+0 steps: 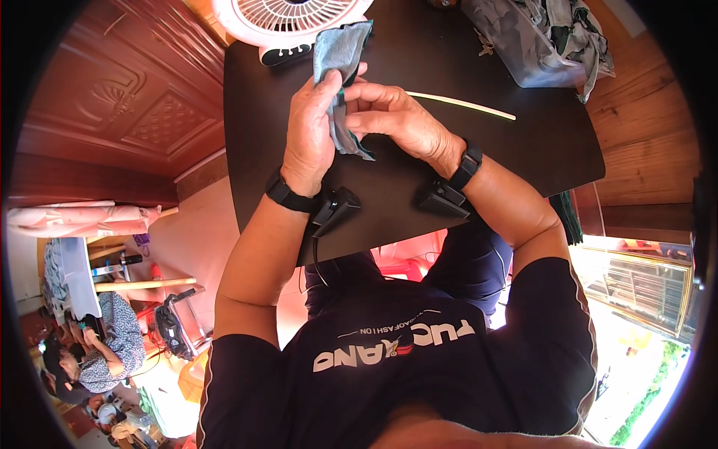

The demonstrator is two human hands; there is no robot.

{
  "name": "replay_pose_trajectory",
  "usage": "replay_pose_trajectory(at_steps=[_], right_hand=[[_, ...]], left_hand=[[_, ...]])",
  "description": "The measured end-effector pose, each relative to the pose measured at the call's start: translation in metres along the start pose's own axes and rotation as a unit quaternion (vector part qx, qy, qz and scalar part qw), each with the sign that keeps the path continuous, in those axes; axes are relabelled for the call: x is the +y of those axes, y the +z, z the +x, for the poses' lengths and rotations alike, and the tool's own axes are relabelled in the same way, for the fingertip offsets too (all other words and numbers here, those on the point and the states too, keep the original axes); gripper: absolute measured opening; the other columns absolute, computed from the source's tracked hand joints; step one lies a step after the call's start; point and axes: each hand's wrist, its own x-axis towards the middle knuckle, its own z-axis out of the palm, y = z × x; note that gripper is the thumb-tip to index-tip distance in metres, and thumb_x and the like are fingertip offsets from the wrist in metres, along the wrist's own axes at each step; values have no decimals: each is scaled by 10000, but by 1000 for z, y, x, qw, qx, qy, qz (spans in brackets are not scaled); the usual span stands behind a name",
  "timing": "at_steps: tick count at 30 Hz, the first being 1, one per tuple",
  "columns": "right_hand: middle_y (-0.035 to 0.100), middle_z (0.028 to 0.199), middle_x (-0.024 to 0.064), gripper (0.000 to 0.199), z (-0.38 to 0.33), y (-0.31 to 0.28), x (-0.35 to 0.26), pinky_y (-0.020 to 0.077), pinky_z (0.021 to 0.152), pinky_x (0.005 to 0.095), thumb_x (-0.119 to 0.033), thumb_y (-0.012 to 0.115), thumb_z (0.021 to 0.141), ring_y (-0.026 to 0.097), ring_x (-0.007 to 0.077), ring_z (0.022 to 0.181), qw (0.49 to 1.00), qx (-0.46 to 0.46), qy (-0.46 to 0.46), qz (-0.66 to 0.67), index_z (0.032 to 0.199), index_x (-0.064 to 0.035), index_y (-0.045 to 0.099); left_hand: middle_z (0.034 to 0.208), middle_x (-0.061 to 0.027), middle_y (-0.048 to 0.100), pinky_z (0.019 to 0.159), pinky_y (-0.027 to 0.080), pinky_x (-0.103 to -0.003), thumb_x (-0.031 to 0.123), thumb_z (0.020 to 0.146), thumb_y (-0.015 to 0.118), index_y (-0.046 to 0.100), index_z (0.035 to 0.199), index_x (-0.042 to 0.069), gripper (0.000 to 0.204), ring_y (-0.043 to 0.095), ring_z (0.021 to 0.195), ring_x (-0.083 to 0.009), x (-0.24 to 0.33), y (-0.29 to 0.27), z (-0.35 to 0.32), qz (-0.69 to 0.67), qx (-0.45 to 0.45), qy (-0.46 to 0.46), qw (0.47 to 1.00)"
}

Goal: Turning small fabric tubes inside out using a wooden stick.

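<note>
A folded grey-blue cloth piece point(342, 51) with a dark green edge stands up between my hands, above the dark table point(523, 153). My left hand point(308, 138) grips it from the left, thumb lying on its near face and the other fingers behind. From the right, my right hand point(410, 129) has its thumb and fingertips closed at the cloth's middle. Part of the cloth is hidden behind my fingers, and its lower end hangs below them. Each wrist wears a black strap with a small black device.
At the table's far left stands a white fan point(295, 19). A clear plastic bin point(523, 67) heaped with grey-green cloth pieces sits at the far right. A thin pale strip point(467, 105) lies right of my hands. Another person point(112, 344) is at lower left.
</note>
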Motion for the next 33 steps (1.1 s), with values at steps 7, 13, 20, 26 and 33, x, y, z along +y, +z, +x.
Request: replay_pose_trajectory(at_steps=[7, 13, 20, 26, 33], right_hand=[[549, 753, 1, 659, 2, -14, 2, 444, 644, 239, 54, 558, 818, 496, 81, 650, 995, 15, -86, -50, 1400, -204, 385], [538, 750, 47, 555, -1, -9, -8, 472, 564, 290, 28, 573, 773, 557, 139, 638, 848, 86, -233, -469, 1298, -125, 479], [595, 842, 66, 380, -5, -1, -19, 514, 603, 377, -51, 536, 768, 623, 284, 712, 642, 176, -192, -721, 1133, -154, 565], [420, 1295, 142, 478, -4, -3, -13, 494, 775, 347, -3, 581, 704, 561, 281, 989, 895, 58, -178, -405, 1177, -64, 542], [209, 1490, 126, 441, 0, -6, -9, 319, 1025, 366, -272, 635, 847, 322, 213, 1279, 972, -44, -147, -179, 1176, 12, 557]], left_hand=[[968, -43, 611, 765, 442, -237, 131, 914, 459, 555, 1132, -23, 284, 564, 846, -96, -4, -7, 1, 86, 8, -31, 996], [861, 11, 586, 683, 396, -181, 74, 853, 505, 598, 1039, -44, 239, 492, 743, -39, 7, -6, 1, 190, -7, -1, 982], [805, 19, 575, 636, 389, -184, 63, 819, 487, 611, 1035, -58, 277, 478, 707, -37, 19, 2, -8, 206, -23, 33, 978], [733, -1, 588, 601, 412, -235, 83, 795, 499, 623, 928, -57, 230, 494, 665, -60, 4, -9, 4, 306, -30, -27, 951], [713, -175, 629, 612, 465, -354, 138, 782, 538, 624, 874, -19, 201, 627, 670, -292, -6, -12, 2, 423, -140, 67, 893]])
